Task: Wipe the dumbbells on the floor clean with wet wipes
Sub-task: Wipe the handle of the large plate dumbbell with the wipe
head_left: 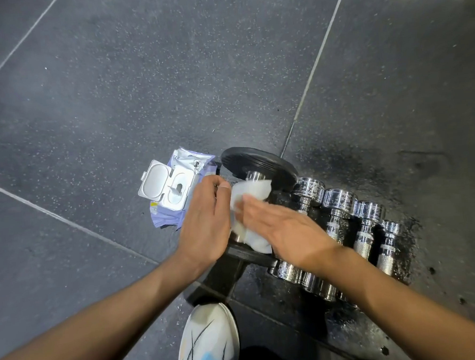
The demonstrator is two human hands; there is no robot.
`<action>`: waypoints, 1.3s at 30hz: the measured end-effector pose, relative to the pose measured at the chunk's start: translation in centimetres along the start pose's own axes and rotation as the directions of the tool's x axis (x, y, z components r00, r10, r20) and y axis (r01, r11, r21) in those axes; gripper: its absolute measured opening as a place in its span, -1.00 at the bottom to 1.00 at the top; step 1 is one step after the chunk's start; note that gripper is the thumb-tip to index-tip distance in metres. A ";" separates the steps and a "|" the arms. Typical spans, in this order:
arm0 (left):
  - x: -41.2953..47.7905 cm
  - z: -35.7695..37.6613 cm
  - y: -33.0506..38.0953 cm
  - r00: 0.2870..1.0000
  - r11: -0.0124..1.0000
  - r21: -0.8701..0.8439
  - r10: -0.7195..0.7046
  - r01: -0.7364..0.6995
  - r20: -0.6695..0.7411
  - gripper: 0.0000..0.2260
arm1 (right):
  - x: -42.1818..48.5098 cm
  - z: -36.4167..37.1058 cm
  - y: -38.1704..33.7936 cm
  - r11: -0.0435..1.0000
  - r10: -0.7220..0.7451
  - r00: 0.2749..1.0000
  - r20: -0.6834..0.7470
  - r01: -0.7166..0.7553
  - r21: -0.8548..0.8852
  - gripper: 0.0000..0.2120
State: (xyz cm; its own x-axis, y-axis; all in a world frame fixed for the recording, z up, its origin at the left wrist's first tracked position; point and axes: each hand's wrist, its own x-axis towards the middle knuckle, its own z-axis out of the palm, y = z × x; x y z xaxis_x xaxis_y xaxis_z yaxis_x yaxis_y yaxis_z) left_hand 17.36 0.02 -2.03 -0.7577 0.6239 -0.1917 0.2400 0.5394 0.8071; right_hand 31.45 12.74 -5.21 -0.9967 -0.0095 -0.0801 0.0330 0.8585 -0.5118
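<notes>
A large black dumbbell point(257, 164) lies on the dark floor, its far plate showing above my hands and its near plate close to my shoe. A white wet wipe point(249, 191) is draped over its chrome handle. My left hand point(205, 223) grips the left side of the wipe and the handle. My right hand point(283, 227) presses flat on the wipe from the right, fingers extended. Several small chrome dumbbells point(337, 198) lie side by side to the right of the big one.
A purple wet wipe pack point(175, 189) with its white lid flipped open lies just left of my left hand. My white shoe point(207, 340) is at the bottom centre. Wet dark patches mark the floor point(368, 160) around the chrome dumbbells.
</notes>
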 end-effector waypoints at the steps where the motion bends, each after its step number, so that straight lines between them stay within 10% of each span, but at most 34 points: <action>1: 0.0 0.0 0.0 1.000 1.000 0.002 0.000 0.000 0.002 -0.83 | 0.1 -0.1 -0.1 0.997 -0.075 0.997 0.021 0.076 -0.012 -0.19; 7: 0.0 0.0 0.1 1.000 1.000 -0.006 -0.014 0.014 0.002 -0.83 | 0.8 -0.7 1.0 0.990 0.131 0.987 -0.095 -0.135 -0.036 -0.15; 12: -0.1 -0.1 0.2 1.000 1.000 0.008 -0.022 0.022 0.015 -0.83 | 0.3 0.1 -0.4 0.996 -0.092 0.994 0.051 0.092 0.004 -0.18; 16: -0.1 -0.2 0.4 0.999 0.999 0.005 -0.035 0.035 0.022 -0.83 | 0.5 -0.4 0.8 0.990 0.140 0.988 -0.061 -0.140 0.010 -0.03; 21: -0.1 -0.3 0.6 0.999 0.999 0.011 -0.044 0.043 0.028 -0.82 | -0.7 -0.2 0.4 0.999 -0.009 0.997 0.071 0.005 0.051 -0.01; 25: -0.1 -0.3 0.5 0.999 0.999 0.009 -0.035 0.035 0.026 -0.82 | -0.6 -0.5 1.7 0.988 0.146 0.989 -0.036 -0.145 0.044 0.07; 30: 0.0 -0.3 0.2 1.000 1.000 0.008 -0.020 0.020 0.009 -0.80 | -1.3 -0.2 1.5 0.995 -0.088 0.990 0.107 0.082 0.060 -0.05; 35: 0.1 -0.3 0.0 1.000 1.000 -0.024 -0.008 0.008 0.007 -0.79 | -1.2 0.2 1.5 0.994 0.087 0.995 0.039 -0.089 0.069 0.01; 39: 0.2 -0.4 0.0 1.000 1.000 -0.017 -0.015 0.015 0.006 -0.80 | -1.8 1.1 1.0 0.995 -0.076 0.989 0.124 0.068 0.067 0.03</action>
State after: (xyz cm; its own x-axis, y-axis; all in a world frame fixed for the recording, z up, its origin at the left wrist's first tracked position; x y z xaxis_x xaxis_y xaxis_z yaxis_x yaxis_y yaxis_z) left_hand 17.00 -0.11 -1.87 -0.7575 0.6192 -0.2068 0.2182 0.5388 0.8137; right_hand 33.37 13.10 -6.51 -0.9795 -0.1385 -0.1465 -0.0303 0.8194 -0.5724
